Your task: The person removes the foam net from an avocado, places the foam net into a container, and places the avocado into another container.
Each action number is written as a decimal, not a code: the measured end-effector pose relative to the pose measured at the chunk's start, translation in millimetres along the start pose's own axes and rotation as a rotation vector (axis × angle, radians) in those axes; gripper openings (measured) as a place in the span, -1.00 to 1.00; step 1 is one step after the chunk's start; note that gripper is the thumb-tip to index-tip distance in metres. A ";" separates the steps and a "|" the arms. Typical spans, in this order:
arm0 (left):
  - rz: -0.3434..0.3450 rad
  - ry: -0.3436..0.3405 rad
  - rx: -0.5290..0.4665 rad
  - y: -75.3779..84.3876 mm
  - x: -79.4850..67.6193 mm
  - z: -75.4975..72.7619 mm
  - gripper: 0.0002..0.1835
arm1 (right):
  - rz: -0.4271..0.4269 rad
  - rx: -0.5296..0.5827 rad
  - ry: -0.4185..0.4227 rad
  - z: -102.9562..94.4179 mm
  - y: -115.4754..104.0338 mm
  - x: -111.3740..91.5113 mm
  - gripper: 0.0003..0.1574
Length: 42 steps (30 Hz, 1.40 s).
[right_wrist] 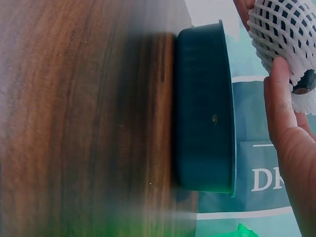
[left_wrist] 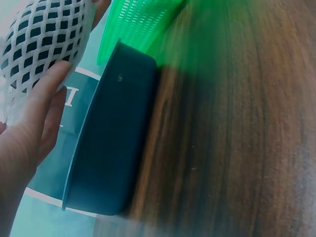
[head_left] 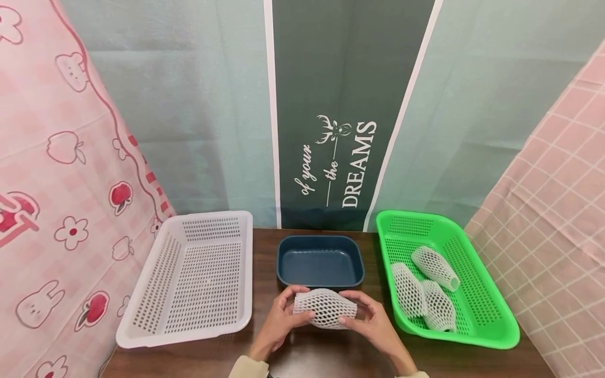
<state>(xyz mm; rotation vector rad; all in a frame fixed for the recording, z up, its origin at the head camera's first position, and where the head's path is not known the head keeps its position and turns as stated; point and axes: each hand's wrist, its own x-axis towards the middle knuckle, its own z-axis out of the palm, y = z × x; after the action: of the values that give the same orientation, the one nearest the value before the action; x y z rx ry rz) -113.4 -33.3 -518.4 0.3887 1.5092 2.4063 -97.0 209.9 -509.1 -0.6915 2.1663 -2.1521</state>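
Both hands hold a white foam fruit net (head_left: 325, 308) between them, just in front of the dark blue rectangular basin (head_left: 321, 262). The left hand (head_left: 280, 320) pinches its left end with thumb and fingers. On the opposite end, the right hand (head_left: 375, 324) grips in the same way. Through the net's open end in the right wrist view shows a dark thing (right_wrist: 304, 82) with a brownish tip; the mesh hides most of it, so its kind is unclear. In the left wrist view the net (left_wrist: 47, 42) bulges round, with dark gaps in its mesh.
A white perforated basket (head_left: 203, 283) stands on the left. On the right, a green perforated basket (head_left: 491, 294) holds three white foam nets (head_left: 408, 291). All stand on a brown wooden table (head_left: 331, 357), with a printed curtain (head_left: 227, 131) behind.
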 end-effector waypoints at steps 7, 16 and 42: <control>-0.025 0.004 0.011 -4.0 -3.6 -3.6 -0.39 | 0.005 -0.005 0.023 1.1 8.1 -5.3 -0.47; -0.053 0.023 0.034 -10.6 -8.1 -8.7 -0.43 | 0.092 0.065 0.045 4.3 21.7 -11.5 -0.49; -0.144 0.168 0.082 -25.5 -17.9 -13.9 -0.34 | 0.393 0.159 0.241 19.0 47.3 -21.0 -0.41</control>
<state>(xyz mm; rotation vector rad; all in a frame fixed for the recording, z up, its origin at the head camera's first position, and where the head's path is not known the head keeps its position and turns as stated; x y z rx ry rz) -99.6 -40.8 -548.8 0.0914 1.6497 2.3195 -86.3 196.5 -561.5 0.0084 1.9843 -2.2420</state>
